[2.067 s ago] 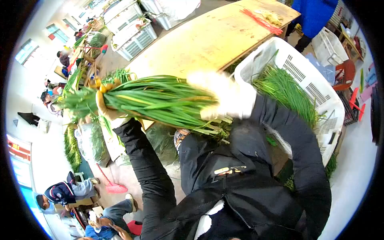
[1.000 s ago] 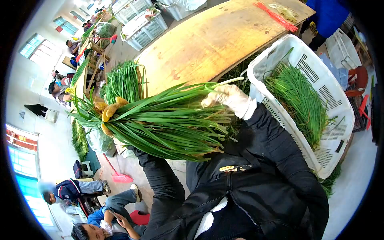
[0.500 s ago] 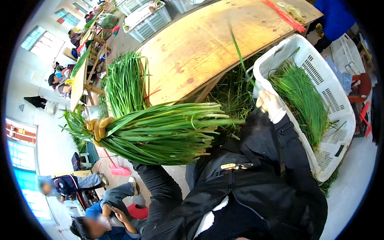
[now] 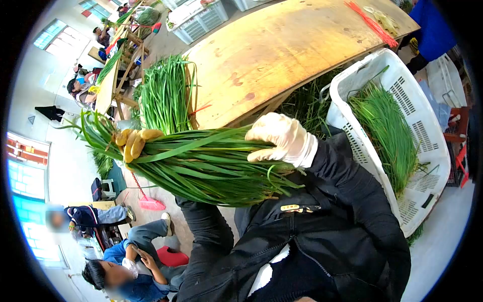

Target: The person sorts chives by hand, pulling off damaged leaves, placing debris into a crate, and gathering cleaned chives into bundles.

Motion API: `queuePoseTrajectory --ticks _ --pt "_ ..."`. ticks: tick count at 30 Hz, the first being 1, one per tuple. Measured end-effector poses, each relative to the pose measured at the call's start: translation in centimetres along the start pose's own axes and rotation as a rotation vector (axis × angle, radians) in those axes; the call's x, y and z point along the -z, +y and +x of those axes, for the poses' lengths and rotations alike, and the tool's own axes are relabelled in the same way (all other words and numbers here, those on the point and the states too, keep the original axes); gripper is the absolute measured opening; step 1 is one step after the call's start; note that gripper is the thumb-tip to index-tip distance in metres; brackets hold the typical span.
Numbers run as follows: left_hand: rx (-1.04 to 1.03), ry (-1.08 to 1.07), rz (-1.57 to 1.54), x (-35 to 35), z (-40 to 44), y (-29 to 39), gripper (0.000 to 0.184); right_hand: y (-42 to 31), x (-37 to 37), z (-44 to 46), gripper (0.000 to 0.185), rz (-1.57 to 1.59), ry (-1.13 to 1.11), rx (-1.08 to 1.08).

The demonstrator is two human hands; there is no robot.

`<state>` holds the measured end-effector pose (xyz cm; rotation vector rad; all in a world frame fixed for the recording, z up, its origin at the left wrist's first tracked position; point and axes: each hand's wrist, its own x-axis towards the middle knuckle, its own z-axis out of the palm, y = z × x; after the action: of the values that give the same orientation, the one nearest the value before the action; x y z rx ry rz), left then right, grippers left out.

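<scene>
A large bunch of garlic chives [image 4: 211,168] lies across in front of me, its leafy end to the left and the stalk ends to the right. My left hand [image 4: 135,143], in a yellow glove, is wrapped round the leafy end. On the stalk side, my right hand [image 4: 282,141] wears a white glove; its thumb and fingers curl over some of the chives, and the exact grip is partly hidden. Another pile of chives [image 4: 166,93] rests at the table's left end, behind the held bunch.
A wooden table [image 4: 282,45] stretches ahead, with red ties [image 4: 370,22] at its far right. The white crate [image 4: 420,166] at my right holds loose chives [image 4: 385,133]. Discarded leaves [image 4: 309,108] lie beneath the table edge. A seated person [image 4: 146,259] is at lower left.
My right hand has come left from beside the crate onto the bunch. The long leaf it held up is no longer seen there. My left hand still grips the leafy end.
</scene>
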<state>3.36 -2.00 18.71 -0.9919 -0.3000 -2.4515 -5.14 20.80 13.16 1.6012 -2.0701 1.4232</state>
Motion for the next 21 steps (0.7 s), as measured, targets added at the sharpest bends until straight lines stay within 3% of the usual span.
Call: queuePoseTrajectory --ticks 3,5,9,12,13,15,17,19,21 --pt "-0.010 -0.006 0.062 0.7 0.2 -0.5 0.016 0.7 -1.3 -0.8 0.019 0.018 0.063 0.038" --pt "-0.005 -0.168 -0.086 1.7 0.4 -0.8 0.038 1.8 -1.6 -1.5 0.021 0.220 0.161 0.010" --pt "0.131 -0.196 0.008 3.6 0.0 0.8 0.048 0.5 0.0 -1.0 0.028 -0.083 0.173 -0.007" --pt "-0.005 -0.083 0.124 4.3 -0.7 1.0 0.054 0.8 -1.0 -1.6 0.027 1.028 0.417 -0.246" --pt "-0.006 -0.080 0.122 4.3 -0.8 0.9 0.054 1.5 0.1 -1.8 0.022 0.915 0.359 -0.097" --pt "-0.049 -0.077 0.101 4.5 -1.0 0.8 0.058 1.3 1.4 -2.3 0.017 0.986 0.399 -0.348" --pt "-0.061 -0.081 0.086 4.6 -1.0 0.8 0.056 1.8 1.9 -1.5 0.019 0.291 0.171 -0.169" --pt "0.031 -0.181 0.104 4.7 -0.7 1.2 0.055 1.7 0.5 -0.7 0.024 0.040 0.131 -0.046" --pt "0.028 -0.158 0.069 4.7 -0.7 1.1 0.053 1.6 -0.5 -0.3 0.027 -0.133 0.072 -0.082"
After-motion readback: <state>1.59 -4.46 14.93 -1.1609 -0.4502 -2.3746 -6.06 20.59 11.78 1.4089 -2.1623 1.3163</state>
